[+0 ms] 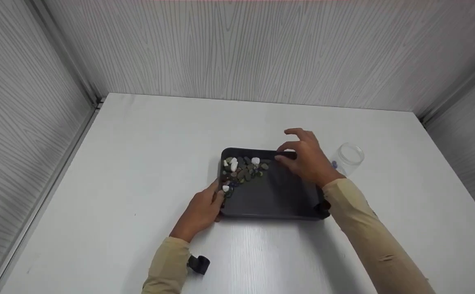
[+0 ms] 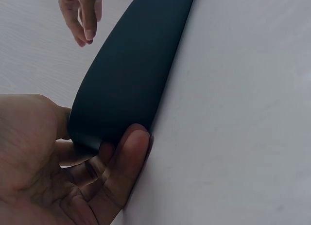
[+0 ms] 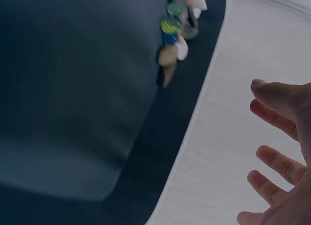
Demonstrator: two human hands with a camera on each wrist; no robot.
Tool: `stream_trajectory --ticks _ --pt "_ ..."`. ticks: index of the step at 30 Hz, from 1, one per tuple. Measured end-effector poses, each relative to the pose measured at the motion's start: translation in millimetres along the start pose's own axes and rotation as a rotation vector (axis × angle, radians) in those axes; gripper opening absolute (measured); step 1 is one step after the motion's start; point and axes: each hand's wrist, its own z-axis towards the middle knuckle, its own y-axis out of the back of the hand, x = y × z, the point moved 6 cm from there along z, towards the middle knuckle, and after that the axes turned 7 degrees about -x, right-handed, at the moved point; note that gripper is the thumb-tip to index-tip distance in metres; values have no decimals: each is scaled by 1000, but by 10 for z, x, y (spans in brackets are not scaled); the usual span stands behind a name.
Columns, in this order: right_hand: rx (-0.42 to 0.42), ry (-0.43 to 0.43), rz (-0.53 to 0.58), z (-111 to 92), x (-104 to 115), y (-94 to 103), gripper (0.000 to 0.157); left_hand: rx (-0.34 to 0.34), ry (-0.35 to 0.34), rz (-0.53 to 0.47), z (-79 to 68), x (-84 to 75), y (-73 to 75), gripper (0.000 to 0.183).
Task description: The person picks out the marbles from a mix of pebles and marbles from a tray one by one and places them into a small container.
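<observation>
A dark rectangular tray point(image 1: 278, 196) rests on the white table. Pebbles and glass beads point(image 1: 243, 171), in white, brown, grey, green and blue, lie gathered in its far left part. At the tray's left side, my left hand point(image 1: 200, 210) grips the wall; the left wrist view has its fingers curled around the tray's corner. My right hand point(image 1: 306, 159) hovers by the far right rim with fingers spread and loosely bent. Nothing shows between those fingers point(image 3: 277, 186) in the right wrist view, where some beads point(image 3: 170, 28) and pebbles also appear along the tray's wall.
Just right of my right hand is a clear jar point(image 1: 351, 154) with a few blue beads point(image 1: 334, 164) in it, partly behind the wrist. Grey wood-grain panels point(image 1: 237, 49) enclose the table at the back and both sides. A black strap piece point(image 1: 198, 264) sticks out from the left sleeve.
</observation>
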Motion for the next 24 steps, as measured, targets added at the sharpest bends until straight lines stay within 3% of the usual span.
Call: stream_trajectory --ticks 8,19,24 --pt "77 78 -88 75 126 -307 14 -4 -6 6 33 -24 7 54" --pt "257 7 -116 89 171 -546 13 -5 -12 6 20 -33 14 55" --pt "288 -20 -106 61 173 -629 11 1 -5 11 -11 -6 5 56"
